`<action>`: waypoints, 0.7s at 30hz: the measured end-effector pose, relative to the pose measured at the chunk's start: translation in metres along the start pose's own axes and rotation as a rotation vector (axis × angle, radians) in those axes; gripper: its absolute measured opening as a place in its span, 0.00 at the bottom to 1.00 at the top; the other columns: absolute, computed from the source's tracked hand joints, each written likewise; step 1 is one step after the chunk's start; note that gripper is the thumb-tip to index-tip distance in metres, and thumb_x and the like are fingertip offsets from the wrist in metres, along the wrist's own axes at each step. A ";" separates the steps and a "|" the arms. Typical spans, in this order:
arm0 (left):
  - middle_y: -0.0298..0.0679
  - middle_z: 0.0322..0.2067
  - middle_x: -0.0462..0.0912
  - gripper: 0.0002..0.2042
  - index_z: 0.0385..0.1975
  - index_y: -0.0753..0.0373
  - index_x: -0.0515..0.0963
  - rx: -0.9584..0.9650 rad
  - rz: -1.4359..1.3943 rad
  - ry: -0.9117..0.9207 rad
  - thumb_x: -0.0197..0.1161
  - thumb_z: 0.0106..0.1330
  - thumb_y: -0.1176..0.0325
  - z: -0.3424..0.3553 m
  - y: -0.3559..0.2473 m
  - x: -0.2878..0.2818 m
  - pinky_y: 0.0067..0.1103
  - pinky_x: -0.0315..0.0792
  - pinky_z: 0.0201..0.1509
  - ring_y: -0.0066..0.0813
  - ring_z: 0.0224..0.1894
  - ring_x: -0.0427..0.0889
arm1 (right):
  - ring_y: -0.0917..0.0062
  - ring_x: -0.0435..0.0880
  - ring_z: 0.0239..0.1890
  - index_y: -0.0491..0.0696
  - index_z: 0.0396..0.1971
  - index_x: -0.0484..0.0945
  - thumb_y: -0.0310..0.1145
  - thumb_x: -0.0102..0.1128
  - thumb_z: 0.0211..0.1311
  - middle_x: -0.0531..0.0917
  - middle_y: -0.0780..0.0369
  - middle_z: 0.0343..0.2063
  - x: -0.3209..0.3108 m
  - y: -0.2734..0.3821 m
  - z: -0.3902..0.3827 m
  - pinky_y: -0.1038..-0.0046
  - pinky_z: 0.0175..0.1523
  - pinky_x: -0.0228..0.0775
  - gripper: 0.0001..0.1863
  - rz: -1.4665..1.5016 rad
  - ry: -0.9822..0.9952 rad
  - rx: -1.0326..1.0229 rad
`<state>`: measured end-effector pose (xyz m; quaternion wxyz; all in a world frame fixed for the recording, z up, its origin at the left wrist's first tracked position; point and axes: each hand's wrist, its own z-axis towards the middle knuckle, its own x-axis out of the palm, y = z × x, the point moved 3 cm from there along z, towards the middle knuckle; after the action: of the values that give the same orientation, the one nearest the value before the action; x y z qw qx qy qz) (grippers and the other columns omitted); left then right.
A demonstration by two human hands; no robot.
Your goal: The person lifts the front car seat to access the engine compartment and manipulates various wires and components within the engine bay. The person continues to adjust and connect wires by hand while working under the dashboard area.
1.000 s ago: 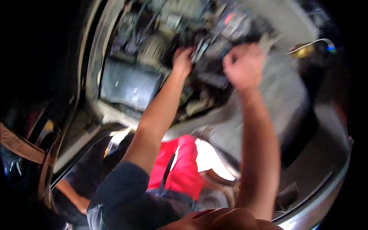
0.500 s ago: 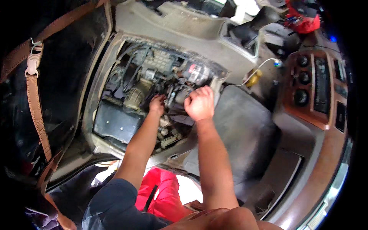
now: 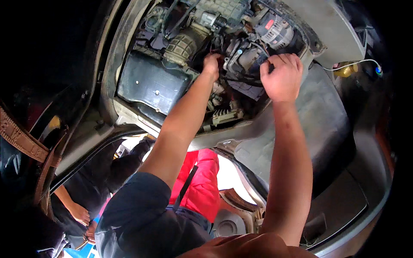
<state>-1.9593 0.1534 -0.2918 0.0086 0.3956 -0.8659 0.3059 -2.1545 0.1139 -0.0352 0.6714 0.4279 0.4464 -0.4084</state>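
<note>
My left hand (image 3: 211,64) reaches down into an open engine bay, between a ribbed air duct (image 3: 183,47) and the metal engine parts (image 3: 236,56). Its fingers are closed, their tips lost among dark hoses, so what they grip is hidden. My right hand (image 3: 282,77) is curled at the right side of the bay, just below the alternator (image 3: 277,33). Thumb and fingers are drawn together there, and anything inside them is too small or covered to make out. A black plastic box (image 3: 150,81) sits left of my left forearm.
A grey frame (image 3: 245,131) borders the bay. Dark grey matting (image 3: 314,120) lies to the right, near a white cable (image 3: 357,62) and a yellow object (image 3: 346,70). At lower left, another person's hand (image 3: 79,213) shows beyond the door opening. A brown strap (image 3: 21,137) hangs at far left.
The view has moved closer and shifted, so the bay sits higher and the dashboard controls have left the picture. Both hands stay in about the same places in the bay.
</note>
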 end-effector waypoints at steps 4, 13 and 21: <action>0.37 0.28 0.76 0.08 0.36 0.58 0.74 0.129 -0.094 0.027 0.57 0.61 0.79 0.006 -0.002 -0.008 0.26 0.72 0.38 0.32 0.32 0.76 | 0.68 0.80 0.44 0.48 0.24 0.85 0.35 0.60 0.51 0.86 0.62 0.32 0.003 0.004 0.001 0.64 0.63 0.63 0.08 -0.027 0.005 0.000; 0.32 0.30 0.77 0.06 0.35 0.56 0.75 0.174 -0.169 0.047 0.58 0.64 0.78 -0.014 0.000 0.002 0.25 0.74 0.40 0.27 0.32 0.76 | 0.68 0.81 0.43 0.48 0.23 0.84 0.35 0.59 0.52 0.86 0.62 0.31 0.002 0.001 0.000 0.65 0.62 0.64 0.08 -0.028 0.002 -0.013; 0.33 0.33 0.78 0.03 0.38 0.55 0.75 0.163 -0.126 0.045 0.62 0.70 0.66 -0.009 0.001 -0.002 0.28 0.72 0.48 0.29 0.37 0.76 | 0.68 0.81 0.43 0.48 0.23 0.84 0.35 0.59 0.52 0.86 0.62 0.31 0.002 0.001 -0.002 0.65 0.61 0.65 0.08 -0.039 -0.012 -0.022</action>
<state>-1.9609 0.1597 -0.2859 0.0152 0.4418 -0.8112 0.3828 -2.1532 0.1155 -0.0372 0.6708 0.4091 0.4551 -0.4190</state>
